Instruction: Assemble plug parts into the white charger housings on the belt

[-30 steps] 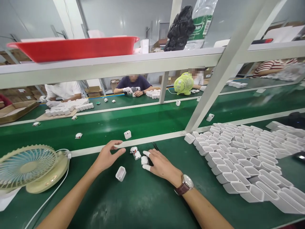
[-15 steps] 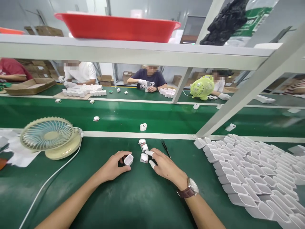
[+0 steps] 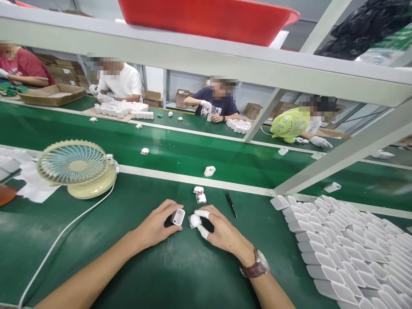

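My left hand [image 3: 153, 224] is closed around a hollow white plastic housing [image 3: 179, 217], its open end turned toward my right hand. Across a small gap, my right hand [image 3: 222, 229], with white finger cots on thumb and forefinger, pinches a small white part with a clear-looking base [image 3: 195, 220]. Behind it on the green table lie two similar parts, a farther one [image 3: 198, 189] and a nearer one [image 3: 201, 198], with bits of red showing. A slim black tool [image 3: 230, 202], possibly tweezers, rests to their right.
Many white housings [image 3: 350, 253] are packed at the right. A cream fan [image 3: 75, 167] with a white cable stands at left. Beyond the ledge, a green belt [image 3: 174, 159] carries another housing [image 3: 210, 171]. A shelf post [image 3: 341, 150] slants at right. Co-workers sit opposite.
My right thumb and forefinger have closed on the nearest small white part. The left hand still holds the housing, now turned slightly. The camera view has tilted and shifted.
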`<state>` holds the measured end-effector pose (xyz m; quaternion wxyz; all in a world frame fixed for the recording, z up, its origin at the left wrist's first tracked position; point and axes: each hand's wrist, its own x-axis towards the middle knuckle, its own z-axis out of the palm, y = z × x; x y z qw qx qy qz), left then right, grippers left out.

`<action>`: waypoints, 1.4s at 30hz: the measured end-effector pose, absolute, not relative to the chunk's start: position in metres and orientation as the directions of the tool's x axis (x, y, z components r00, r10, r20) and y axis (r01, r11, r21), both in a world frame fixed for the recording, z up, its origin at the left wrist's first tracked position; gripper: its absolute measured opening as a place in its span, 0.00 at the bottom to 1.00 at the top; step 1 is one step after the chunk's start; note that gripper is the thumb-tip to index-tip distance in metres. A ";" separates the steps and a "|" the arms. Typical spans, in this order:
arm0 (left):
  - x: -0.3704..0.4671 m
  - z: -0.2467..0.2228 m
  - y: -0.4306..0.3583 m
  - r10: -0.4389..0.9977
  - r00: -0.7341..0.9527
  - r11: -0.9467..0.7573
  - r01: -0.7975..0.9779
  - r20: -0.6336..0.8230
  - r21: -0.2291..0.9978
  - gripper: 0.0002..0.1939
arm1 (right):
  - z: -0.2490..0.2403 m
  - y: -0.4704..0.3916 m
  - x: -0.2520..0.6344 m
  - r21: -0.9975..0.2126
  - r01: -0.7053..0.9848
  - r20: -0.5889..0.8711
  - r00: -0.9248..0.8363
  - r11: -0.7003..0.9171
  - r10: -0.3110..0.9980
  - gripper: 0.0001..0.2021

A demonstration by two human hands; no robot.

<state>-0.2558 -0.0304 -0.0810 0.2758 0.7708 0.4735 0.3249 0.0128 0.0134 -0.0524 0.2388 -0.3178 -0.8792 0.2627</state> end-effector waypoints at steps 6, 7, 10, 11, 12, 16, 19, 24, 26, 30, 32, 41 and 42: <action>-0.256 -0.089 -0.031 0.844 0.357 -0.532 0.649 0.400 0.544 0.26 | -0.047 0.002 0.000 -0.612 0.268 0.549 -0.532 0.744 0.644 0.19; -0.256 -0.089 -0.031 0.835 0.359 -0.543 0.657 0.417 0.523 0.26 | -0.047 -0.001 -0.002 -0.597 0.252 0.573 -0.531 0.762 0.625 0.20; -0.254 -0.090 -0.031 0.813 0.360 -0.567 0.667 0.458 0.483 0.26 | -0.048 -0.007 -0.006 -0.558 0.253 0.591 -0.547 0.790 0.593 0.23; -0.254 -0.089 -0.031 0.806 0.359 -0.574 0.666 0.471 0.475 0.26 | -0.049 -0.008 -0.007 -0.546 0.265 0.587 -0.555 0.795 0.589 0.24; -0.254 -0.089 -0.031 0.799 0.359 -0.582 0.666 0.483 0.467 0.26 | -0.050 -0.009 -0.008 -0.533 0.280 0.583 -0.563 0.798 0.586 0.24; -0.253 -0.085 -0.032 0.776 0.376 -0.609 0.657 0.507 0.445 0.24 | -0.051 -0.011 -0.010 -0.484 0.329 0.578 -0.576 0.811 0.579 0.25; -0.252 -0.082 -0.033 0.773 0.375 -0.611 0.656 0.511 0.444 0.23 | -0.050 -0.012 -0.011 -0.447 0.348 0.596 -0.571 0.824 0.565 0.26; -0.250 -0.083 -0.033 0.787 0.375 -0.598 0.656 0.490 0.461 0.23 | -0.055 -0.013 -0.009 -0.403 0.367 0.587 -0.599 0.838 0.544 0.25; -0.250 -0.084 -0.033 0.788 0.379 -0.599 0.653 0.485 0.463 0.23 | -0.058 -0.014 -0.009 -0.383 0.380 0.582 -0.609 0.842 0.539 0.25; -0.249 -0.085 -0.035 0.795 0.385 -0.597 0.635 0.469 0.490 0.22 | -0.062 -0.014 -0.009 -0.373 0.398 0.561 -0.623 0.838 0.545 0.27; -0.248 -0.084 -0.036 0.808 0.385 -0.586 0.611 0.447 0.533 0.21 | -0.061 -0.013 -0.008 -0.393 0.389 0.546 -0.630 0.833 0.551 0.27; -0.241 -0.072 -0.038 0.859 0.456 -0.450 0.451 0.234 0.771 0.19 | -0.053 -0.009 -0.006 -0.507 0.344 0.438 -0.687 0.791 0.580 0.28; -0.241 -0.072 -0.038 0.860 0.462 -0.435 0.441 0.216 0.785 0.19 | -0.053 -0.009 -0.006 -0.502 0.340 0.446 -0.686 0.795 0.575 0.26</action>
